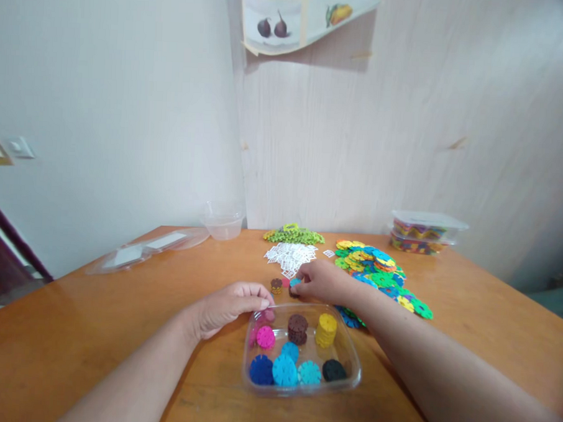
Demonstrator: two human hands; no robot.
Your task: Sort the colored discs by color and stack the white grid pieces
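Bare wooden table (94, 327) lies open on the near left and across the far left up to a flat clear lid (144, 248) and an empty clear bowl (222, 221). The clear tray (349, 363) of stacked discs blocks the near middle. Beyond it, white pieces (291, 256) and a green heap (293, 236) crowd the far middle. On the right, a spread of coloured discs (376, 274) and stacked lidded boxes (423, 233) stand in the way; the far right edge stays open.

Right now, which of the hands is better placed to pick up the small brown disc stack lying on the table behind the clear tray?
Probably the right hand: its fingers already touch discs beside that brown stack, while the left hand grips the clear plastic tray.
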